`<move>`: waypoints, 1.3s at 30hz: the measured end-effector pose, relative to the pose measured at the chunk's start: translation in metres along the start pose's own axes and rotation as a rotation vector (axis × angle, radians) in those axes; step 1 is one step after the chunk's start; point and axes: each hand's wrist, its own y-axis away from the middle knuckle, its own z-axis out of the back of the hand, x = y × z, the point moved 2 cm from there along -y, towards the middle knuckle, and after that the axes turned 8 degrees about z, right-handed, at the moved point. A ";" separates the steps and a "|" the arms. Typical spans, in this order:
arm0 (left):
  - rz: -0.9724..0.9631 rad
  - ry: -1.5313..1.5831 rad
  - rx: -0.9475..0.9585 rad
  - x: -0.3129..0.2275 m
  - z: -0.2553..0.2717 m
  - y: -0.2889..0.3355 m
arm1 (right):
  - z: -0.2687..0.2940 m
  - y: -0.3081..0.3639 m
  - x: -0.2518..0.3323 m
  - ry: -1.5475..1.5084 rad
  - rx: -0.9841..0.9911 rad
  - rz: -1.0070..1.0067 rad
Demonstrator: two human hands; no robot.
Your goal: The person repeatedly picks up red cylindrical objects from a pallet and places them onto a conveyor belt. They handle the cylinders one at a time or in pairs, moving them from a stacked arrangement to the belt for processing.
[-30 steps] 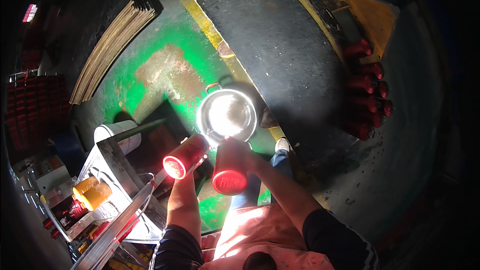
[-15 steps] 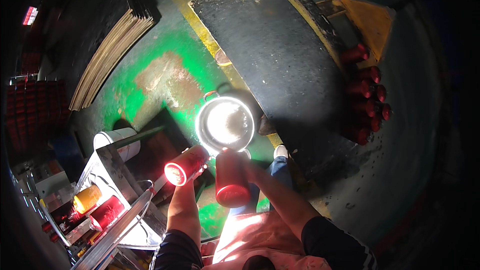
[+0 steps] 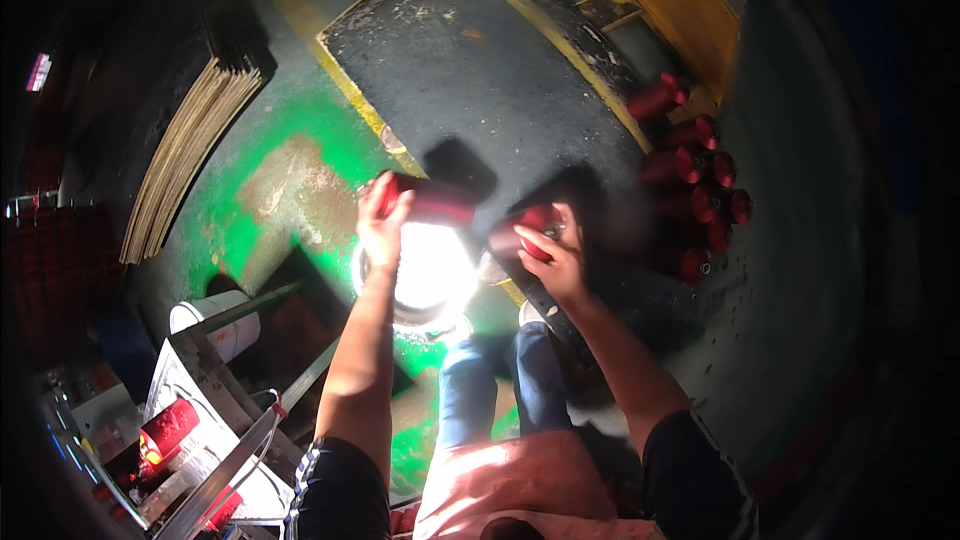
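My left hand (image 3: 380, 225) is closed around one end of a red metal cylinder (image 3: 440, 200), which lies sideways in the air above the far rim of a round metal pot (image 3: 362, 285). Glare whitens the inside of that pot, so its contents are hidden. In my right hand (image 3: 556, 265) is a second red cylinder (image 3: 505, 235), gripped at its near right end with the fingers wrapped over it. This one hangs near the left edge of the black board (image 3: 470, 80). Both cylinders are slightly blurred, and the two stay apart.
Several red cylinders (image 3: 672, 168) lie along the board's right side, near a yellow frame (image 3: 690, 35). A stack of thin boards (image 3: 175, 160) stands far left. Nearer on the left are a white bucket (image 3: 240, 330) and a metal rack (image 3: 215, 370), with a red cylinder (image 3: 172, 423) beyond it.
Both hands have moved away from my body with their cylinders, past the pot toward the black board. They are further apart, and the cylinders have turned more sideways. My view has shifted too.
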 end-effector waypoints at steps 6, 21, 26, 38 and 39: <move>-0.362 -0.470 0.015 0.000 -0.123 -0.011 | -0.038 -0.019 -0.055 0.221 -0.067 -0.086; -0.632 -0.158 0.732 -0.122 -0.313 0.184 | 0.217 0.163 -0.112 0.592 -0.303 -0.443; -0.764 -0.226 0.849 -0.136 -0.452 0.207 | 0.200 0.164 -0.157 0.627 -0.314 -0.439; -0.825 -0.381 0.785 -0.116 -0.472 0.207 | 0.206 0.185 -0.158 0.471 -0.433 -0.517; -0.798 -0.365 0.784 -0.116 -0.458 0.207 | 0.212 0.195 -0.155 0.428 -0.466 -0.501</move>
